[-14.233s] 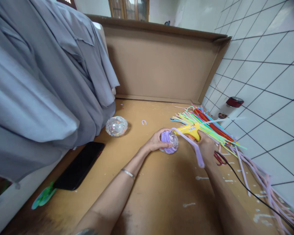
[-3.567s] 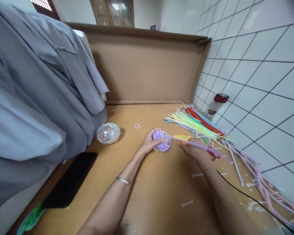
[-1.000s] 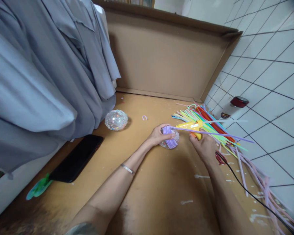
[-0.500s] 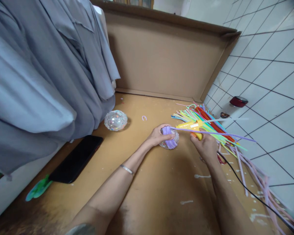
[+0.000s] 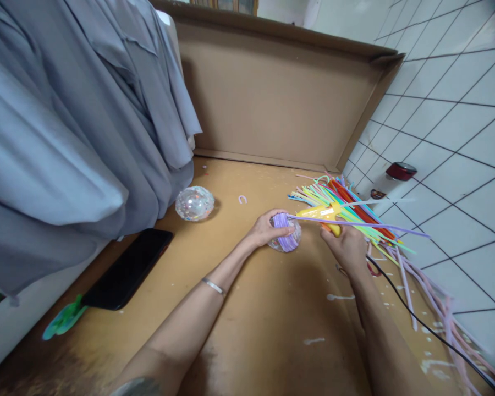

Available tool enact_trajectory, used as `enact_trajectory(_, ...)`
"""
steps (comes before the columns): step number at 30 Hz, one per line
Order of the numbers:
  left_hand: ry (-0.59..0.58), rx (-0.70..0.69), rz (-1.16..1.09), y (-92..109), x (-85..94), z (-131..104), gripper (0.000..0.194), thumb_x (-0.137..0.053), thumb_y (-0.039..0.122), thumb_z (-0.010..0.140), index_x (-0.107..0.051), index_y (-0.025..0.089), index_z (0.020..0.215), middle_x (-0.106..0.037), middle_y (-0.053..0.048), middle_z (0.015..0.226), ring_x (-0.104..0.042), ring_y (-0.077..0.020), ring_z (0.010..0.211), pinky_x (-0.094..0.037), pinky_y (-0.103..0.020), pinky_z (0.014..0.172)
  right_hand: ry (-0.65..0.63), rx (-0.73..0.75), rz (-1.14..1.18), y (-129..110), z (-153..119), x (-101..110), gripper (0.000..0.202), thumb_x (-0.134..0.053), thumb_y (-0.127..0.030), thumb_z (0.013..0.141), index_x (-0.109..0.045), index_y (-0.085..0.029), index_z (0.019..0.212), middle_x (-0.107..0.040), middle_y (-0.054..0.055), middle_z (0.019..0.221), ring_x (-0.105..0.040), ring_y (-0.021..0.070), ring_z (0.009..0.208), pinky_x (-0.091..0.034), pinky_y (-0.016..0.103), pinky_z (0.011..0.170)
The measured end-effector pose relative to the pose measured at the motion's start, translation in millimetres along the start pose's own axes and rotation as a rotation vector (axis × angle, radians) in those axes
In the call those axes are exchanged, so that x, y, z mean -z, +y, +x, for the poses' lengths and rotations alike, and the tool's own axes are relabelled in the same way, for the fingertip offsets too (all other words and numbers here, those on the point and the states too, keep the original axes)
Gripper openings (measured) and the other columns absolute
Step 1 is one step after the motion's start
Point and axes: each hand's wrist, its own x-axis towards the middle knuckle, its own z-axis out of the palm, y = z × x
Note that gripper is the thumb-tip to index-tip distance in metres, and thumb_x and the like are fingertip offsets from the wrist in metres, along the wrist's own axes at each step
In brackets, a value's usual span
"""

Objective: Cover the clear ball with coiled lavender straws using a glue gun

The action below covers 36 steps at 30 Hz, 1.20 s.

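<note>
My left hand [image 5: 268, 228] is closed around a clear faceted ball [image 5: 295, 240], partly covered with rows of purple pipe cleaner [image 5: 284, 231]. A loose length of purple pipe cleaner [image 5: 367, 223] stretches from the ball to the right. My right hand [image 5: 347, 245] grips the handle of a yellow hot glue gun [image 5: 319, 212]. Its nozzle points left, close to the top of the ball; whether it touches cannot be made out. A clear glue stick [image 5: 375, 202] juts from the gun's back end.
A second clear ball [image 5: 195, 203] and a black phone [image 5: 128, 268] lie to the left. Colourful pipe cleaners [image 5: 346, 203] are piled at the right, by a bottle with a red cap [image 5: 401, 171]. A black cord [image 5: 412, 313] trails rightward. A cardboard panel [image 5: 272, 99] stands behind.
</note>
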Motion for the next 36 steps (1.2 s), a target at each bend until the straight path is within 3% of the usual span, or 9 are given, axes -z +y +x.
enact_trajectory(15,0.005,0.019,0.004,3,-0.7,-1,0.058,-0.078,0.030,0.057,-0.060,0.012,0.109,-0.066,-0.005,0.094,-0.059,-0.0147,0.080,-0.046,-0.025,0.074,-0.052,-0.005,0.009,0,0,3,0.046,-0.044,-0.053,0.078,-0.068,-0.016,0.091,-0.068,0.011,0.075,-0.059,0.0232,0.067,-0.033,0.028,0.057)
enact_trajectory(21,-0.002,0.020,0.004,2,-0.8,0,0.061,-0.079,0.032,0.055,-0.060,0.013,0.110,-0.066,-0.005,0.095,-0.059,-0.0153,0.081,-0.046,-0.025,0.075,-0.133,-0.121,0.010,-6,3,3,0.037,-0.048,-0.047,0.072,-0.067,-0.018,0.082,-0.064,0.007,0.065,-0.053,0.0195,0.058,-0.030,0.027,0.053)
enact_trajectory(29,-0.021,-0.002,0.006,-1,1.1,0,0.061,-0.078,0.035,0.057,-0.059,0.013,0.111,-0.066,-0.005,0.097,-0.059,-0.0151,0.082,-0.046,-0.025,0.075,-0.174,-0.115,0.197,13,5,-12,0.040,-0.045,-0.052,0.072,-0.063,-0.018,0.079,-0.064,0.005,0.068,-0.054,0.0196,0.062,-0.038,0.028,0.057)
enact_trajectory(33,-0.026,-0.012,0.014,-3,2.5,0,0.062,-0.078,0.037,0.058,-0.059,0.014,0.112,-0.066,-0.005,0.099,-0.060,-0.0164,0.085,-0.047,-0.026,0.077,-0.159,-0.184,-0.005,20,3,-25,0.045,-0.044,-0.050,0.079,-0.065,-0.012,0.093,-0.068,0.014,0.079,-0.061,0.0254,0.073,-0.041,0.031,0.060)
enact_trajectory(36,-0.044,-0.020,0.005,-5,3.5,1,0.063,-0.078,0.037,0.058,-0.058,0.014,0.113,-0.066,-0.005,0.100,-0.061,-0.0169,0.086,-0.047,-0.027,0.079,-0.300,-0.255,-0.206,18,-1,-36,0.047,-0.044,-0.045,0.082,-0.063,-0.005,0.099,-0.068,0.021,0.085,-0.064,0.0288,0.078,-0.041,0.033,0.062)
